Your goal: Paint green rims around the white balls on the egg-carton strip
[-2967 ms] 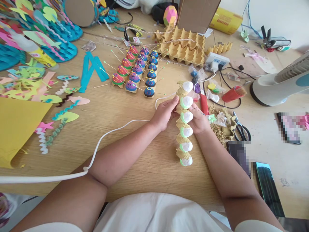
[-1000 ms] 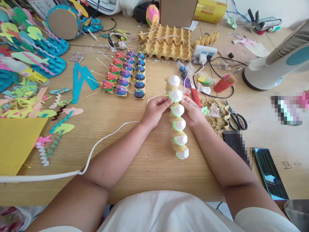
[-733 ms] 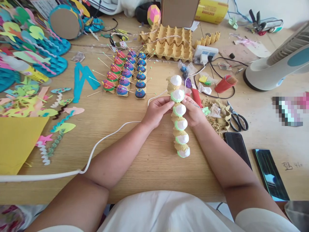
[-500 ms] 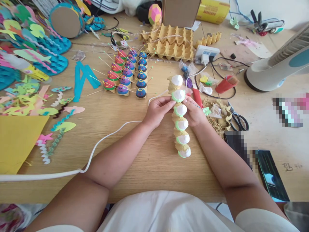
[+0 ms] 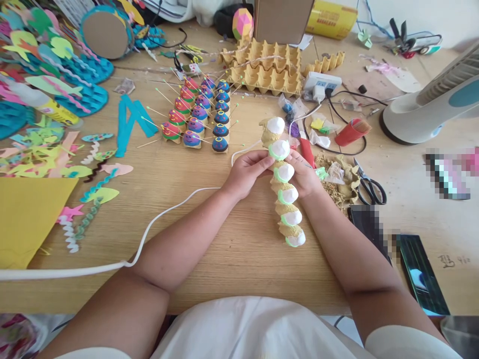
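Note:
An egg-carton strip (image 5: 281, 185) hangs upright over the table, its several cups topped with white lumps, most edged in light green. My left hand (image 5: 245, 172) pinches its upper part from the left, thumb by the second cup. On the other side my right hand (image 5: 302, 174) grips the same part, its fingers partly hidden behind the strip. Beyond my left hand stand three rows of painted cups with pins: red ones (image 5: 175, 117), purple ones (image 5: 196, 125) and blue ones (image 5: 220, 130).
Scissors (image 5: 370, 190) and carton scraps (image 5: 346, 174) lie right of my right hand. A white cable (image 5: 164, 212) crosses by my left forearm. Egg trays (image 5: 265, 75), a power strip (image 5: 322, 81) and a fan base (image 5: 402, 117) stand farther back. Paper cutouts (image 5: 99, 194) lie left.
The strip's lower end has swung slightly to the right, so it tilts more. Both hands keep their hold, and the whole view has shifted a little.

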### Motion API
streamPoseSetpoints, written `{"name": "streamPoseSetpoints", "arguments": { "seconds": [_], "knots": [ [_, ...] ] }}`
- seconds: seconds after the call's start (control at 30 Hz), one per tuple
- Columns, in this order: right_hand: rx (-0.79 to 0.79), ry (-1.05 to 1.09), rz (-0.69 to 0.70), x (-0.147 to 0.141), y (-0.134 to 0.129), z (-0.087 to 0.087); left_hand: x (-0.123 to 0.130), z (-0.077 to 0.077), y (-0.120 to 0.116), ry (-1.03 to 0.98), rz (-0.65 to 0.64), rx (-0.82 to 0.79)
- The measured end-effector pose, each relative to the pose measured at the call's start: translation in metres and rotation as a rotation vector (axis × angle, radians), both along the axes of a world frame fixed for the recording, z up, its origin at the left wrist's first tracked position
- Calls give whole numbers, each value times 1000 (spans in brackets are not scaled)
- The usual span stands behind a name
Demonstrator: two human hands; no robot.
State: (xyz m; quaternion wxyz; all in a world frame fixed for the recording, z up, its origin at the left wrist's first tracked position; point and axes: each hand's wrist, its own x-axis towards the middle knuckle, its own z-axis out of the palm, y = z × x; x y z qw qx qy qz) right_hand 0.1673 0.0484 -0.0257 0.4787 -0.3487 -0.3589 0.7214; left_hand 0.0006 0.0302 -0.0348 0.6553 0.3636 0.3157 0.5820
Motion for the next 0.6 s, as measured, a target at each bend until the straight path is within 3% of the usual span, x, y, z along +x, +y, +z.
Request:
{"name": "streamPoseSetpoints", "arguments": {
  "seconds": [0.23, 0.47, 0.6],
  "knots": [
    [22, 12, 22, -4, -3, 0, 2, 1, 0, -30, 66, -54],
    [30, 31, 53, -4, -4, 1, -1, 3, -1, -49, -37, -77],
    [43, 55, 65, -4, -4, -1, -2, 2, -1, -74, -14, -76]
  ]
}}
